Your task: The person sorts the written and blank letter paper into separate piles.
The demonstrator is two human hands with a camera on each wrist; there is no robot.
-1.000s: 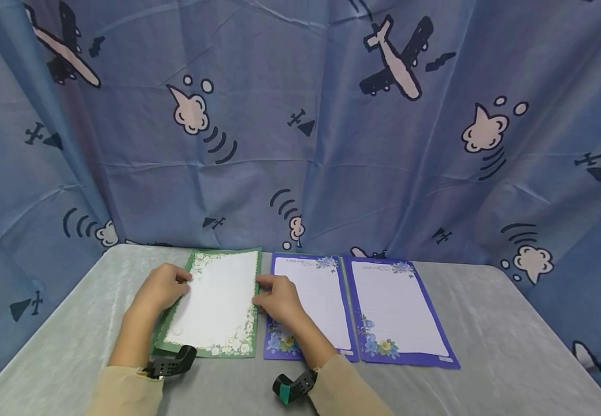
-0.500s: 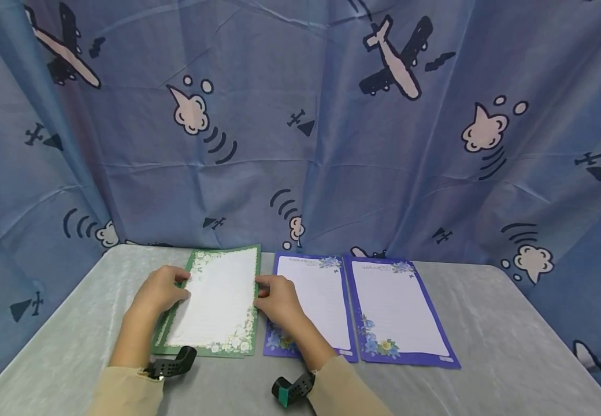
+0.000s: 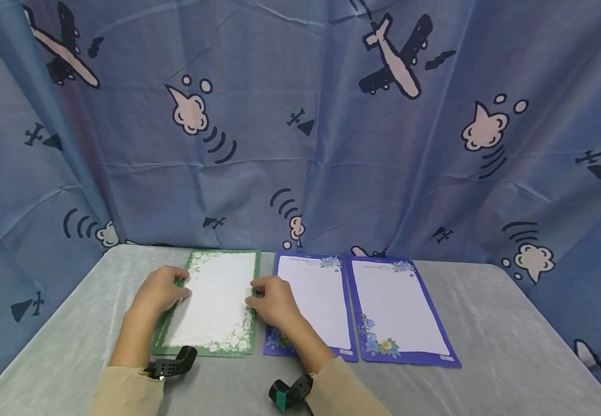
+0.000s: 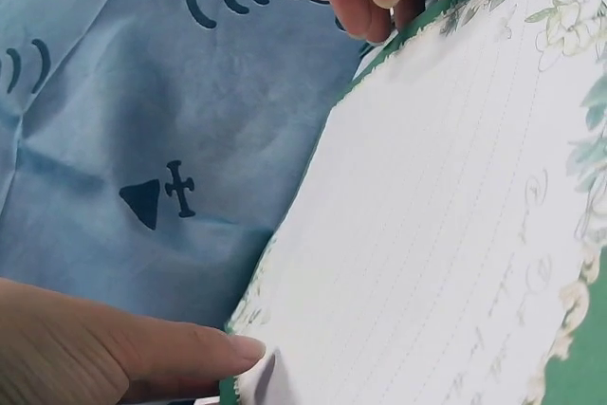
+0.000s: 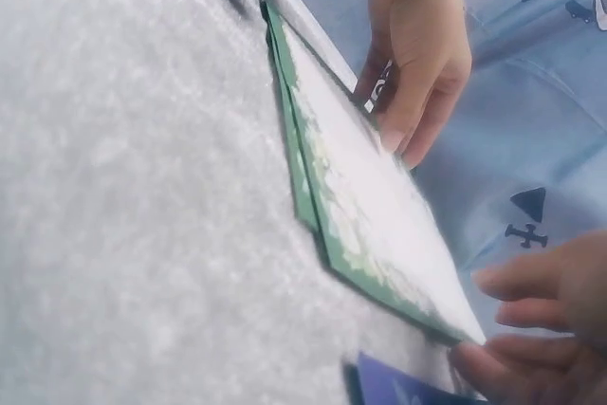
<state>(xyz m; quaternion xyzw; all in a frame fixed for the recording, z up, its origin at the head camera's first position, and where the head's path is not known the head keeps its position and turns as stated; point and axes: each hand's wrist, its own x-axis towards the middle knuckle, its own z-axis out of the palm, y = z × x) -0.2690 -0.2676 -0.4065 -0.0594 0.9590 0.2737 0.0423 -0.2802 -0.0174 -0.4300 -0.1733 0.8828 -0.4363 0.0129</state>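
Note:
Green-bordered floral letter paper (image 3: 212, 306) lies at the left of the table, with another green edge showing just beneath it. My left hand (image 3: 160, 292) grips its left edge, thumb on the white face and fingers at the rim. In the left wrist view, the left thumb (image 4: 223, 350) presses near a corner. My right hand (image 3: 277, 300) is at the right edge, thumb and forefinger over the border. The right wrist view shows the right hand's fingers (image 5: 531, 272) fairly straight and spread apart near the green sheet's corner (image 5: 460, 329).
Two purple-bordered sheets with blue flowers, a middle one (image 3: 313, 312) and a right one (image 3: 399, 312), lie side by side. The right forearm crosses the middle sheet. A grey cloth covers the table (image 3: 508, 346). Behind hangs a blue curtain (image 3: 259, 127) printed with airplanes.
The top green sheet's far edge, raised half a second ago, has come down flat. My right hand has shifted slightly left over the border. The left hand has barely moved; the purple sheets lie still.

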